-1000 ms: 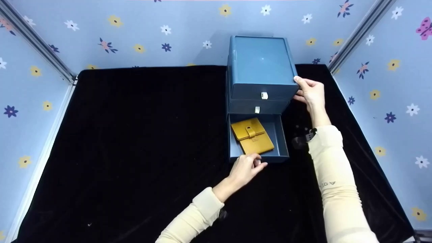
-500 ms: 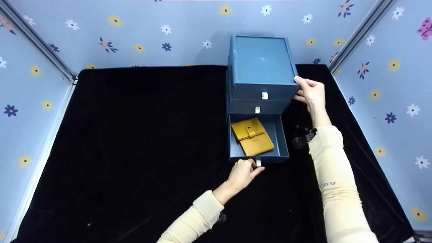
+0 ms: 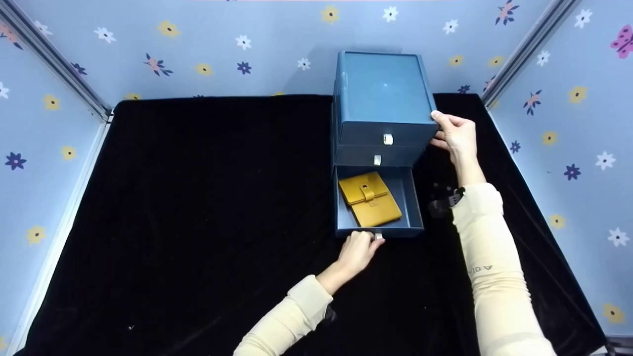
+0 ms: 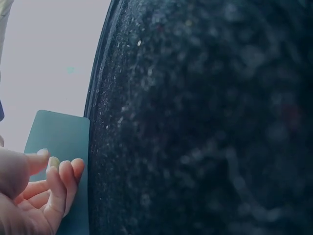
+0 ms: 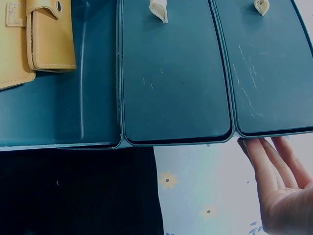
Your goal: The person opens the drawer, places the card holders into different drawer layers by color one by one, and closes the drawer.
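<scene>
A blue set of stacked drawers (image 3: 385,89) stands at the back right of the black cloth, its bottom drawer (image 3: 415,207) pulled out. Inside that drawer lies a mustard-yellow wallet (image 3: 371,200) with a snap strap, turned at a slant. My left hand (image 3: 353,254) pinches the pale pull tab (image 4: 54,161) on the bottom drawer's front between thumb and fingers. At the unit's upper right corner, my right hand (image 3: 459,141) rests its thumb on the edge. Its straight fingers (image 5: 266,169) press against the side wall.
The upper two drawers are closed, each with a pale tab (image 3: 388,139). Black cloth (image 3: 198,207) covers the table. Flower-patterned panels (image 3: 237,44) rise behind and at both sides, close behind the drawer unit.
My left hand has slipped from the drawer's front rim, first down beside the pull tab and then slightly up onto it. The drawer, the wallet and my right hand stay in place.
</scene>
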A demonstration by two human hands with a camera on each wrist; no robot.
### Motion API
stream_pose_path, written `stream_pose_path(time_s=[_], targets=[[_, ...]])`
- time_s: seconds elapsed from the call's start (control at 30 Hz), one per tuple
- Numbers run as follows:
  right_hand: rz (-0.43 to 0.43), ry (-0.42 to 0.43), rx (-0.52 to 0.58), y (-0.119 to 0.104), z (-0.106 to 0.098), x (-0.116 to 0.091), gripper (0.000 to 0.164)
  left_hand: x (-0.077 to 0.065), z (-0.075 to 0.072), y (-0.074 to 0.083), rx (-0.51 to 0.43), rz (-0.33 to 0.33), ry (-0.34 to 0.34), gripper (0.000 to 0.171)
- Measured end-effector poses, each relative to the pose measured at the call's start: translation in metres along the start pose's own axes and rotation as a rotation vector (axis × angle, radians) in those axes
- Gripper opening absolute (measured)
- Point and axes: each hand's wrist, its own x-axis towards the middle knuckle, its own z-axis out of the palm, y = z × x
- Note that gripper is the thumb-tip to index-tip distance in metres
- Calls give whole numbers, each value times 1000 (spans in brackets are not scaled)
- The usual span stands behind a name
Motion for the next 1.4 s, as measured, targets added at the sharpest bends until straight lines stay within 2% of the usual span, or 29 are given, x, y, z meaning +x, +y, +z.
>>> stream_pose_path(time_s=[0.3, 0.7, 0.97, 1.4], targets=[[12, -12, -14, 2, -3, 4, 32, 9, 3, -2, -51, 11, 39, 22], [12, 11, -3, 0, 0, 2, 24, 32, 5, -5, -55, -22, 71, 23], [-8, 21, -23, 3, -2, 3, 31, 52, 2, -7, -36, -73, 79, 23], [-3, 9, -11, 0, -1, 2, 22, 92, -4, -12, 41, -186, 71, 23]])
